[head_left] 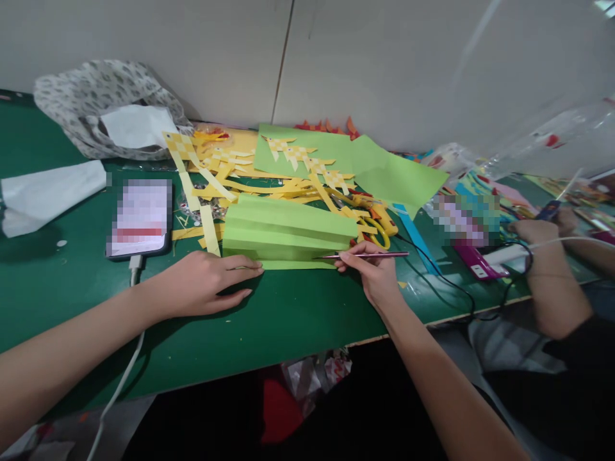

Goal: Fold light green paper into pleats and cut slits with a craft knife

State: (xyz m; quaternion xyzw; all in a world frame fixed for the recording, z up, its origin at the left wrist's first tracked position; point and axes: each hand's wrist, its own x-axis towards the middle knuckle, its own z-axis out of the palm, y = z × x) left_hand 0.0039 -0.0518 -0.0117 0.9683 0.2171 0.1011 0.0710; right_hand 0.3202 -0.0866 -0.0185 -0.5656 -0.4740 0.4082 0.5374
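A folded sheet of light green paper (288, 232) lies on the green table (288, 320) in front of me. My left hand (207, 282) rests flat, fingers stretched out, with its fingertips on the paper's near left corner. My right hand (372, 272) is closed on a thin pink pencil (369, 255) that lies nearly level, its tip touching the paper's near right edge.
Yellow paper strips and woven pieces (225, 173), yellow scissors (379, 230) and more green sheets (384, 169) lie behind. A phone (139, 218) on a white cable sits left, near white tissue (43, 195) and a patterned bag (106, 96). Another person's arm (552, 275) works at the right.
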